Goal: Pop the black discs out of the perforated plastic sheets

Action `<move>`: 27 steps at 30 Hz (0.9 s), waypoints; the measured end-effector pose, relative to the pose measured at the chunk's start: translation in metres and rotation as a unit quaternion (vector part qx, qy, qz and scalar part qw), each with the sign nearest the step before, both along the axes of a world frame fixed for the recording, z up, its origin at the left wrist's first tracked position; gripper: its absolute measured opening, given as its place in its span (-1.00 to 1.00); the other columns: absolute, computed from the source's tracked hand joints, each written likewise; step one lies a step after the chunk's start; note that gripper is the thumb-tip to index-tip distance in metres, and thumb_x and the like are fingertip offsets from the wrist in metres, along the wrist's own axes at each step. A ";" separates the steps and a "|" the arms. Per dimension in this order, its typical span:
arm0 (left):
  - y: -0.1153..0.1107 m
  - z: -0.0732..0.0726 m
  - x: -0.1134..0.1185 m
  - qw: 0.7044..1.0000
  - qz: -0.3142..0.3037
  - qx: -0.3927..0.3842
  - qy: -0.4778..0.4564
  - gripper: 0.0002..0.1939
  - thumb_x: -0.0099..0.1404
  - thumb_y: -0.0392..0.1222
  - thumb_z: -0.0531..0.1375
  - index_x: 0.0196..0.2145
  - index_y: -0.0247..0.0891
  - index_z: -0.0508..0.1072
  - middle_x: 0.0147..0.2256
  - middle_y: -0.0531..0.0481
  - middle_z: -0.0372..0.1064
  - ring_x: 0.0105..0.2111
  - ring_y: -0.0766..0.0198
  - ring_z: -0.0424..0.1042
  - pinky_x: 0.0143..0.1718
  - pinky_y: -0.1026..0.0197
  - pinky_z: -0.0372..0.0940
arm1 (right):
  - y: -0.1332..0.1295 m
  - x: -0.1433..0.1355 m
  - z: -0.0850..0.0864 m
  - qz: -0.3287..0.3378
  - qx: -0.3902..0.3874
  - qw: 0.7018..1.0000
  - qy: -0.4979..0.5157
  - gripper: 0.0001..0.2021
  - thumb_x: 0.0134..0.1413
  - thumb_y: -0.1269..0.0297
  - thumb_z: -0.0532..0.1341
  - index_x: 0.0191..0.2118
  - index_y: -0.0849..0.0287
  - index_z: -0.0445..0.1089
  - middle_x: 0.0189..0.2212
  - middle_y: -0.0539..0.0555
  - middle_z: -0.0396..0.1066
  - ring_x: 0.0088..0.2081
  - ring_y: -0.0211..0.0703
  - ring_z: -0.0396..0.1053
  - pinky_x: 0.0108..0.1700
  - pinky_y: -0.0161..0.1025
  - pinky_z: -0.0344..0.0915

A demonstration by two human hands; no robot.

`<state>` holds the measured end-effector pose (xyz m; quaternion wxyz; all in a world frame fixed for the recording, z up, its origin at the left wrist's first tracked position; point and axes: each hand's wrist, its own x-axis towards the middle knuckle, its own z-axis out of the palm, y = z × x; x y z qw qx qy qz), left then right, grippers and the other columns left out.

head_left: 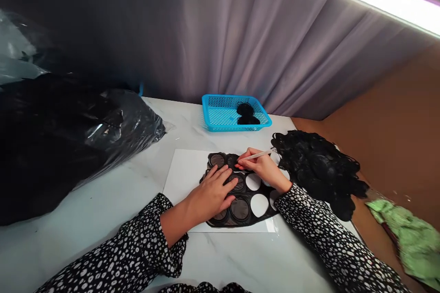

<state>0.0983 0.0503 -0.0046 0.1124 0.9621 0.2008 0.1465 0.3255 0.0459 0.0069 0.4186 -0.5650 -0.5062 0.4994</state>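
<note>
A black sheet with rows of round shapes point(240, 209) lies on a white board point(187, 165). On its right part the rounds are out, and white circles of the board show through the holes. My left hand point(215, 192) lies flat on the sheet's left part, fingers spread. A thin white pen-like tool point(259, 154) is pinched in my right hand point(263, 167), its tip down at a round in the top row. The fingers hide the exact contact of the tip.
A blue plastic basket point(206, 116) holding several black round pieces stands at the back. To the right is a heap of black sheet scraps point(316, 165), with a green cloth point(409, 233) beyond it. A large black plastic bag point(85, 132) fills the left.
</note>
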 end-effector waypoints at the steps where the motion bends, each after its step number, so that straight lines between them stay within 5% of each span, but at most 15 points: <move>1: 0.001 0.000 0.000 1.000 0.000 -0.002 -0.003 -0.60 0.39 -0.16 0.14 0.15 -0.27 0.33 0.20 -0.26 0.23 0.28 -0.05 0.13 0.27 -0.17 0.07 | 0.000 0.000 0.001 0.011 0.008 1.000 -0.014 -0.73 0.01 0.07 0.34 -0.38 0.15 0.34 -0.35 0.09 0.53 -0.30 -0.12 0.51 -0.25 -0.21 0.41; 7: 0.004 -0.001 0.002 1.000 -0.003 0.020 0.004 -0.61 0.40 -0.17 0.11 0.15 -0.28 0.32 0.19 -0.26 0.24 0.28 -0.04 0.14 0.26 -0.18 0.07 | 0.004 0.000 0.007 0.054 0.065 0.984 -0.156 -0.81 0.05 0.15 0.30 -0.39 0.18 0.43 -0.31 0.08 0.50 -0.39 -0.21 0.40 -0.34 -0.28 0.32; 20: 0.004 -0.001 0.003 1.000 -0.001 0.008 -0.006 -0.63 0.39 -0.19 0.12 0.13 -0.28 0.33 0.17 -0.24 0.26 0.28 -0.02 0.14 0.27 -0.18 0.07 | 0.004 0.000 0.009 0.057 0.078 0.976 -0.195 -0.89 0.09 0.24 0.27 -0.36 0.17 0.41 -0.37 0.04 0.48 -0.38 -0.19 0.41 -0.31 -0.27 0.30; 24: 0.006 0.003 0.003 1.000 -0.004 0.009 0.005 -0.62 0.33 -0.20 0.19 0.09 -0.26 0.37 0.15 -0.21 0.28 0.31 -0.12 0.05 0.28 -0.23 0.02 | -0.009 -0.018 0.010 0.097 0.170 0.920 -0.339 -0.93 0.20 0.38 0.18 -0.33 0.15 0.37 -0.27 0.11 0.47 -0.24 -0.11 0.41 -0.20 -0.22 0.30; 27: 0.007 0.003 0.002 1.000 -0.004 0.001 0.013 -0.71 0.31 -0.20 0.22 -0.02 -0.26 0.44 0.14 -0.19 0.29 0.31 -0.20 0.04 0.28 -0.25 0.02 | -0.019 -0.034 0.009 0.143 0.216 0.819 -0.511 -0.90 0.23 0.48 0.11 -0.23 0.18 0.34 -0.31 0.15 0.45 -0.24 -0.03 0.36 -0.21 -0.17 0.27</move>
